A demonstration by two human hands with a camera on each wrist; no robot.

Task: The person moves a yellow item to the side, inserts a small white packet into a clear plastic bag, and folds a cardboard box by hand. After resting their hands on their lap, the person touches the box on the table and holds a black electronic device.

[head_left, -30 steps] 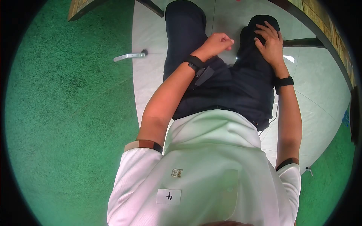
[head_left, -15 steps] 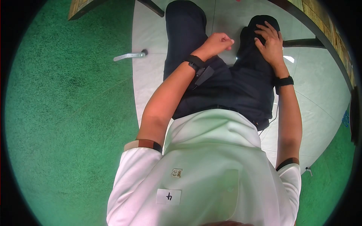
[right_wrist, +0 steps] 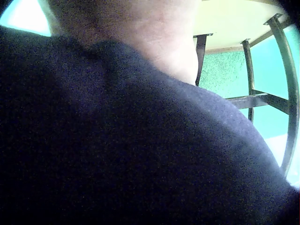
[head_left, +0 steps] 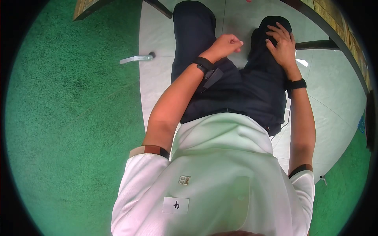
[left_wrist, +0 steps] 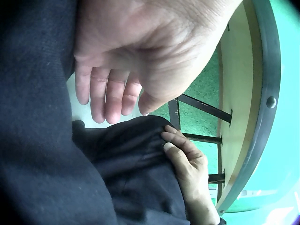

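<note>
Green carpet (head_left: pixel 67 118) fills the left of the head view, and a small metal piece (head_left: pixel 136 59) lies at its edge where the pale floor (head_left: pixel 155 86) begins. Next to the right comes the left thigh in dark trousers (head_left: pixel 193 35), with the left forearm lying across it and a black wrist strap (head_left: pixel 202 65) on that arm. The left hand (head_left: pixel 226 43) hangs between the two legs with its fingers loosely curled; it grips nothing. In the left wrist view the same hand (left_wrist: pixel 136 56) shows its fingers (left_wrist: pixel 110 98) bent slackly over the gap, just beside the trouser cloth (left_wrist: pixel 42 140) but whether touching it I cannot tell.

Further right, the right hand (head_left: pixel 281 43) rests flat on the right knee (head_left: pixel 260 43), fingers spread and nearly straight, pressing on the cloth. The left wrist view shows this hand (left_wrist: pixel 187 161) lying along the dark fabric with fingertips on it. The right wrist view is mostly dark cloth (right_wrist: pixel 117 140) close up, with the blurred hand (right_wrist: pixel 140 33) at the top resting on it. The hands are apart, one by each leg.

At the far right runs a curved wooden table edge (head_left: pixel 342 35), with dark metal legs (right_wrist: pixel 290 70) under it.
</note>
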